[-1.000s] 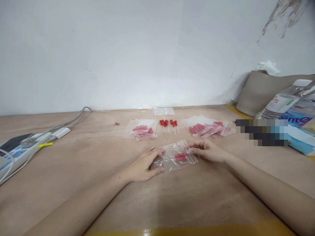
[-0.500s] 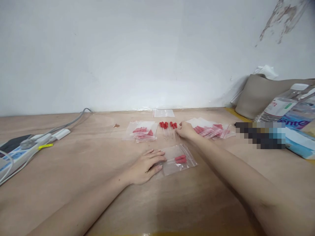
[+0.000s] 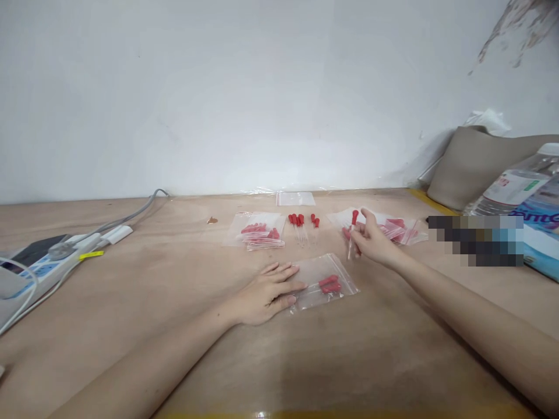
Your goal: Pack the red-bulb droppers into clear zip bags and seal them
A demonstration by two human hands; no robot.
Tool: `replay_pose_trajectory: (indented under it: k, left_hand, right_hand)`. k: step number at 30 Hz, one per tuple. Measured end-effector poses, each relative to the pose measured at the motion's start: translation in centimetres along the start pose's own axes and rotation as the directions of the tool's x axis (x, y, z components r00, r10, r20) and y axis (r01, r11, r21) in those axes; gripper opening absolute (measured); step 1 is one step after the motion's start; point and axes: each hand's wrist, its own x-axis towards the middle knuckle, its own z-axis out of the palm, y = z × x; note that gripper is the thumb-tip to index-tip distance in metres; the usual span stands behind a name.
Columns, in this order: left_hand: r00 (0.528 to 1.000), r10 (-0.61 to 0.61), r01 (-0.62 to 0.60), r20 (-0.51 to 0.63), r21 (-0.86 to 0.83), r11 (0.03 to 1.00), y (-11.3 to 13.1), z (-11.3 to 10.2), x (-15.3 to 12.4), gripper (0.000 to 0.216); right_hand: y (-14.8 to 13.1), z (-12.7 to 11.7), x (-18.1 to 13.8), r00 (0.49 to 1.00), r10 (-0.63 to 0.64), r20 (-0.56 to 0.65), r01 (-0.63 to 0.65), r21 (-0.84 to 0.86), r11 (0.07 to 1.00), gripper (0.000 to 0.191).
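Droppers (image 3: 298,220) lie loose on the counter (image 3: 174,279); two sit in the bag (image 3: 325,278) pinned flat by the open left hand (image 3: 268,294); right hand (image 3: 371,241) pinches another dropper (image 3: 351,231); filled bags (image 3: 257,231) suggest work well along.

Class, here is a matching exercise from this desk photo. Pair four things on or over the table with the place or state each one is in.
Things
1. dropper in the right hand
2. open zip bag
3. loose droppers
4. power strip

Places or states
A. lying bare on the table, between two piles of bagged ones
B. at the table's left edge, cables plugged in
C. held off the table, red bulb up
D. flat under the left hand's fingers, two red-bulbed droppers inside

Pairs: 1-C, 2-D, 3-A, 4-B
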Motion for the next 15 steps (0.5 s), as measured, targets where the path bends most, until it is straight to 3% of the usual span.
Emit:
replay_pose_trajectory:
  k: [3,5,9,15]
  left_hand:
    - [1.000,0.005,-0.005,0.002,0.007,1.000,-0.1,0.0,0.1,0.037]
    - [1.000,0.006,-0.006,0.014,0.020,1.000,-0.1,-0.1,0.1,0.038]
    - [0.999,0.007,-0.009,0.041,0.034,0.999,0.0,-0.3,0.0,0.038]
    - [1.000,0.006,-0.007,0.025,0.046,0.999,0.0,-0.2,-0.1,0.038]
  right_hand:
    - [0.9,0.7,-1.6,0.995,0.088,-0.046,-0.067,0.344,0.937,0.078]
    - [1.0,1.4,-2.2,0.987,0.159,-0.038,-0.121,0.479,0.869,0.077]
    - [0.6,2.3,-3.1,0.976,0.216,0.024,-0.190,0.573,0.797,0.069]
    - [0.9,2.2,-4.1,0.990,0.137,0.025,-0.124,0.608,0.784,0.052]
